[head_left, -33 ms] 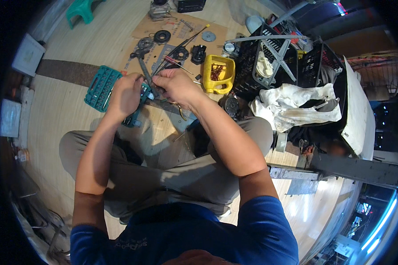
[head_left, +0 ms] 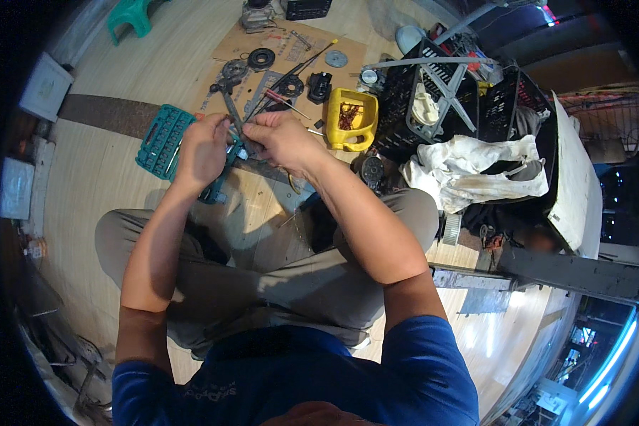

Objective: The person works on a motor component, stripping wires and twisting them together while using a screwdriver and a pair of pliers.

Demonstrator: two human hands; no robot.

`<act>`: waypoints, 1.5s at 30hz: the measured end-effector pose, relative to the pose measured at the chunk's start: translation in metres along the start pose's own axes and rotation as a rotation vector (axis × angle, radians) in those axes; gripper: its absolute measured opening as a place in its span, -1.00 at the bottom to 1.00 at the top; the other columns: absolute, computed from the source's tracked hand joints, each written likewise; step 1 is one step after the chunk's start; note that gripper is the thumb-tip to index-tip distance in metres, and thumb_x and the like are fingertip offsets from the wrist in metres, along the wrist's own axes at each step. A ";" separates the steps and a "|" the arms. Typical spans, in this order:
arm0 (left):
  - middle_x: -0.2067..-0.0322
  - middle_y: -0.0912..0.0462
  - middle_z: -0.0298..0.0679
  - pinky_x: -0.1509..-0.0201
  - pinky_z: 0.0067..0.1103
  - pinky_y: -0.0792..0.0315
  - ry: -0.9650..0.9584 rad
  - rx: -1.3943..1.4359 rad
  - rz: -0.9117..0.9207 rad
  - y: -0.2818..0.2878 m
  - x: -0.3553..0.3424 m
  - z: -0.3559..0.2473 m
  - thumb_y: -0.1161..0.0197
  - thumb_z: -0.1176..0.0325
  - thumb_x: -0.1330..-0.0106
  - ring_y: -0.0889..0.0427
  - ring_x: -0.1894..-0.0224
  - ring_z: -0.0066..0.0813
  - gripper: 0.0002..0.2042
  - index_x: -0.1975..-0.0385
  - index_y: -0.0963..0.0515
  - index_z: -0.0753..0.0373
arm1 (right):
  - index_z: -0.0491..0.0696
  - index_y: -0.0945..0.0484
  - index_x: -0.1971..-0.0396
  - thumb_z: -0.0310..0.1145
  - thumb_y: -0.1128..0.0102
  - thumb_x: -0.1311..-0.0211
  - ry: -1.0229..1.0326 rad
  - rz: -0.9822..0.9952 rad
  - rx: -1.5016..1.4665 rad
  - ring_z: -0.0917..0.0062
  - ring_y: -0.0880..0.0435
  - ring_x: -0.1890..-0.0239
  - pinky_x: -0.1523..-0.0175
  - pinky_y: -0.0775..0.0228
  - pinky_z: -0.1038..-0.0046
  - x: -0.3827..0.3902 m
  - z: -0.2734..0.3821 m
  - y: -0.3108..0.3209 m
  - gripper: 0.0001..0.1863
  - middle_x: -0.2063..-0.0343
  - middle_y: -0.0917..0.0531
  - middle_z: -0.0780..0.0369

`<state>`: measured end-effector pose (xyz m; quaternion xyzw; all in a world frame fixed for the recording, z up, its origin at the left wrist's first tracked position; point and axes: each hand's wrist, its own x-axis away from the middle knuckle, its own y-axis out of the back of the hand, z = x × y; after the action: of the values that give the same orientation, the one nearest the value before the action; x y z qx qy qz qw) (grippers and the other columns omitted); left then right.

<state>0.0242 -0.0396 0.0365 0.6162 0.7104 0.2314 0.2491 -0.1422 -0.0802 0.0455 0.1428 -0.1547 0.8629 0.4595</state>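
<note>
Over the floor in front of my crossed legs, both my hands work close together. The thumb and fingers of my right hand [head_left: 284, 140] pinch the near end of a long dark-grey metal bar [head_left: 232, 108], whose far end reaches over the parts on the cardboard. My left hand [head_left: 204, 149] is closed just left of the bar, its fingers curled; whatever lies in them is hidden behind the hand. A green socket set case [head_left: 162, 142] lies open by my left wrist. Beyond my right hand lies a screwdriver with a red handle [head_left: 277, 95].
Cardboard [head_left: 291, 53] bears a black ring [head_left: 261, 58], a grey disc [head_left: 336, 58] and other parts. To the right stand a cut yellow jug [head_left: 351, 121] holding small screws, black crates [head_left: 397, 106] and a white cloth [head_left: 476, 167]. A green stool [head_left: 129, 20] stands far left.
My left hand has shifted very slightly up and toward the bar. My right hand keeps its pinch in almost the same place.
</note>
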 end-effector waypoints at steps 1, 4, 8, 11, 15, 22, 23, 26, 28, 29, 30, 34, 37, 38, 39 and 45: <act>0.45 -0.61 0.05 0.29 -0.40 -0.44 0.005 0.000 -0.004 -0.005 -0.001 0.005 -0.02 0.42 -0.33 -0.62 0.37 -0.08 -0.81 0.33 -0.54 0.42 | -0.07 -0.57 0.39 -0.32 -0.08 -0.30 0.011 0.062 -0.024 0.75 -0.40 0.67 0.63 -0.14 0.69 -0.001 -0.004 -0.001 -0.83 0.65 -0.49 0.38; 0.30 -0.64 -0.01 0.23 -0.45 -0.49 0.151 0.626 -0.068 -0.017 -0.004 0.015 0.05 0.41 -0.40 -0.65 0.29 -0.22 -0.78 0.22 -0.51 0.42 | -0.06 -0.59 0.35 -0.31 -0.10 -0.30 0.046 0.130 -0.073 0.76 -0.37 0.66 0.61 -0.11 0.70 -0.007 -0.027 -0.011 -0.85 0.65 -0.47 0.41; 0.16 -0.59 0.01 -0.03 -0.37 -0.48 0.077 1.473 0.192 -0.004 -0.009 0.023 0.08 0.36 -0.43 -0.61 0.09 -0.18 -0.70 -0.03 -0.37 0.43 | -0.10 -0.58 0.34 -0.35 -0.10 -0.27 -0.013 0.100 -0.098 0.71 -0.35 0.65 0.56 -0.14 0.65 0.003 -0.020 -0.027 -0.85 0.66 -0.46 0.40; 0.13 -0.58 0.00 -0.06 -0.35 -0.48 0.040 1.574 0.204 -0.003 -0.011 0.024 0.09 0.35 -0.43 -0.60 0.06 -0.16 -0.69 -0.03 -0.37 0.43 | -0.09 -0.57 0.32 -0.30 -0.08 -0.31 -0.099 0.110 0.003 0.73 -0.32 0.68 0.64 -0.05 0.65 0.000 -0.015 -0.018 -0.82 0.65 -0.46 0.39; 0.19 -0.60 -0.08 0.03 -0.44 -0.50 0.092 1.576 0.154 0.007 -0.006 0.020 0.05 0.33 -0.42 -0.61 0.14 -0.33 -0.69 -0.02 -0.38 0.42 | -0.03 -0.56 0.36 -0.30 -0.08 -0.33 -0.159 0.200 -0.095 0.81 -0.24 0.72 0.65 0.02 0.71 -0.003 -0.018 -0.022 -0.85 0.71 -0.41 0.43; 0.56 -0.38 -0.39 0.55 -0.73 -0.10 0.139 1.471 0.247 0.018 -0.002 0.013 -0.04 0.31 -0.39 -0.21 0.65 -0.72 -0.73 0.08 -0.43 0.39 | -0.06 -0.57 0.42 -0.29 -0.12 -0.30 -0.112 0.246 0.142 0.79 -0.27 0.71 0.63 -0.04 0.70 -0.007 -0.005 0.002 -0.83 0.73 -0.42 0.41; 0.56 -0.38 -0.39 0.55 -0.73 -0.10 0.139 1.472 0.254 0.019 -0.003 0.011 -0.04 0.31 -0.39 -0.21 0.65 -0.72 -0.73 0.08 -0.43 0.39 | -0.08 -0.59 0.43 -0.29 -0.15 -0.27 -0.087 0.244 0.192 0.76 -0.33 0.67 0.55 -0.14 0.67 -0.010 -0.004 0.009 -0.82 0.70 -0.47 0.40; 0.64 -0.34 -0.41 0.60 -0.73 -0.08 0.164 1.396 0.361 0.021 -0.003 0.004 -0.04 0.32 -0.39 -0.20 0.70 -0.73 -0.78 0.20 -0.48 0.36 | -0.11 -0.61 0.44 -0.29 -0.19 -0.23 -0.074 0.207 0.315 0.73 -0.41 0.61 0.47 -0.26 0.63 -0.013 0.000 0.027 -0.80 0.66 -0.53 0.39; 0.72 -0.28 -0.44 0.64 -0.72 -0.05 0.255 1.185 0.405 0.019 -0.001 -0.001 -0.04 0.32 -0.38 -0.18 0.71 -0.73 -0.80 0.30 -0.50 0.34 | -0.11 -0.60 0.46 -0.28 -0.17 -0.24 -0.046 0.190 0.285 0.72 -0.41 0.62 0.49 -0.24 0.63 -0.012 0.002 0.033 -0.79 0.65 -0.53 0.38; 0.74 -0.29 -0.45 0.64 -0.73 -0.06 0.279 1.148 0.456 0.019 -0.001 0.000 -0.05 0.31 -0.37 -0.19 0.72 -0.73 -0.80 0.36 -0.51 0.32 | -0.11 -0.59 0.48 -0.27 -0.16 -0.25 -0.093 0.180 0.251 0.72 -0.40 0.63 0.51 -0.22 0.63 -0.012 0.005 0.033 -0.77 0.66 -0.52 0.38; 0.74 -0.29 -0.45 0.64 -0.73 -0.06 0.281 1.150 0.461 0.017 0.000 0.000 -0.05 0.31 -0.37 -0.19 0.72 -0.73 -0.80 0.36 -0.51 0.32 | -0.11 -0.59 0.48 -0.27 -0.16 -0.25 -0.097 0.175 0.250 0.72 -0.40 0.63 0.51 -0.22 0.63 -0.010 0.006 0.033 -0.77 0.66 -0.52 0.38; 0.71 -0.39 -0.42 0.63 -0.72 -0.13 0.273 0.732 0.475 0.009 0.004 -0.009 -0.10 0.33 -0.34 -0.28 0.69 -0.73 -0.81 0.47 -0.51 0.30 | -0.06 -0.54 0.57 -0.24 -0.13 -0.25 -0.105 0.150 0.271 0.72 -0.38 0.67 0.59 -0.17 0.63 -0.006 0.009 0.032 -0.74 0.70 -0.48 0.39; 0.73 -0.38 -0.44 0.62 -0.71 -0.15 0.129 0.434 0.479 -0.003 0.003 -0.001 -0.10 0.36 -0.31 -0.31 0.67 -0.74 -0.80 0.53 -0.52 0.29 | -0.04 -0.50 0.60 -0.22 -0.12 -0.27 -0.157 0.122 0.126 0.72 -0.35 0.70 0.64 -0.13 0.61 -0.003 0.009 0.032 -0.72 0.71 -0.46 0.39; 0.73 -0.38 -0.45 0.63 -0.70 -0.16 0.063 0.394 0.387 -0.007 0.004 0.002 -0.09 0.37 -0.30 -0.31 0.67 -0.74 -0.78 0.57 -0.51 0.29 | -0.04 -0.49 0.59 -0.22 -0.12 -0.27 -0.151 0.097 0.084 0.72 -0.34 0.71 0.66 -0.11 0.61 -0.001 0.013 0.031 -0.72 0.71 -0.45 0.40; 0.74 -0.38 -0.45 0.63 -0.69 -0.16 -0.003 0.353 0.295 -0.010 0.005 0.005 -0.09 0.38 -0.29 -0.32 0.68 -0.74 -0.77 0.61 -0.50 0.29 | -0.03 -0.48 0.59 -0.22 -0.12 -0.28 -0.146 0.073 0.043 0.72 -0.33 0.72 0.67 -0.09 0.62 0.001 0.016 0.028 -0.72 0.71 -0.44 0.40; 0.64 -0.52 -0.36 0.46 -0.65 -0.32 0.270 0.400 0.210 -0.005 0.001 -0.005 -0.10 0.26 -0.28 -0.42 0.57 -0.67 -0.73 0.45 -0.61 0.35 | -0.04 -0.48 0.53 -0.27 -0.13 -0.29 -0.087 0.085 -0.019 0.80 -0.25 0.74 0.69 0.02 0.71 0.011 0.021 0.018 -0.78 0.71 -0.40 0.43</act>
<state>0.0171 -0.0398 0.0373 0.6870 0.7010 0.1911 0.0001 -0.1607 -0.0895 0.0669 0.1693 -0.1885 0.8731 0.4166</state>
